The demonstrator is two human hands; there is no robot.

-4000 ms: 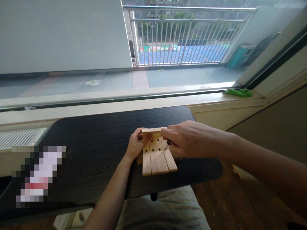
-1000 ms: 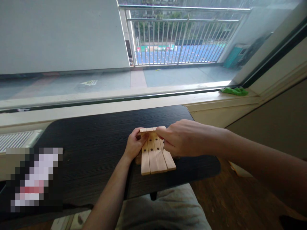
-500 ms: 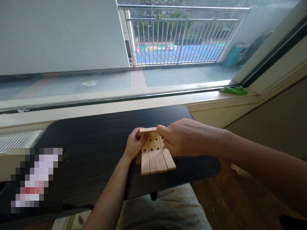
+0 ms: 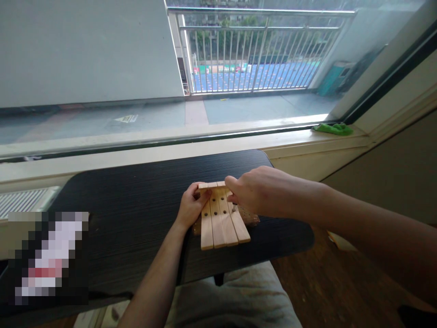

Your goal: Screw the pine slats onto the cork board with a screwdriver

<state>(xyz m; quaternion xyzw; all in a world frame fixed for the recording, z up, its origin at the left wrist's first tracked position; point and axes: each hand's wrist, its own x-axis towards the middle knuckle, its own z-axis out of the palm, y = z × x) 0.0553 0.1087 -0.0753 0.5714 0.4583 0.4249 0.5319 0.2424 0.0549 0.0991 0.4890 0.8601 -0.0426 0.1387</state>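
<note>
Pale wooden slats (image 4: 223, 230) lie side by side, spreading toward me, with dark round holes or screw heads in two rows and a raised wooden lip at the far end. My left hand (image 4: 191, 207) grips their left edge, its thumb over the top. At the right side, my right hand (image 4: 251, 189) is closed with thumb and finger pinched around something mostly hidden. A thin shaft (image 4: 234, 206) shows below these fingers, reaching the rightmost slat; I cannot tell its kind. Beneath the slats, a brown bumpy piece (image 4: 251, 217) sticks out on the right.
The black table (image 4: 136, 218) has rounded corners and stands against a windowsill (image 4: 191, 152). On the sill's right end lies a green cloth (image 4: 333, 129). A blurred-out object (image 4: 53, 255) rests at the table's left. A white slatted unit (image 4: 29, 200) stands beyond it.
My right hand has lifted slightly and turned, uncovering the thin shaft and the brown piece under the slats. My left hand and the slats have stayed in place.
</note>
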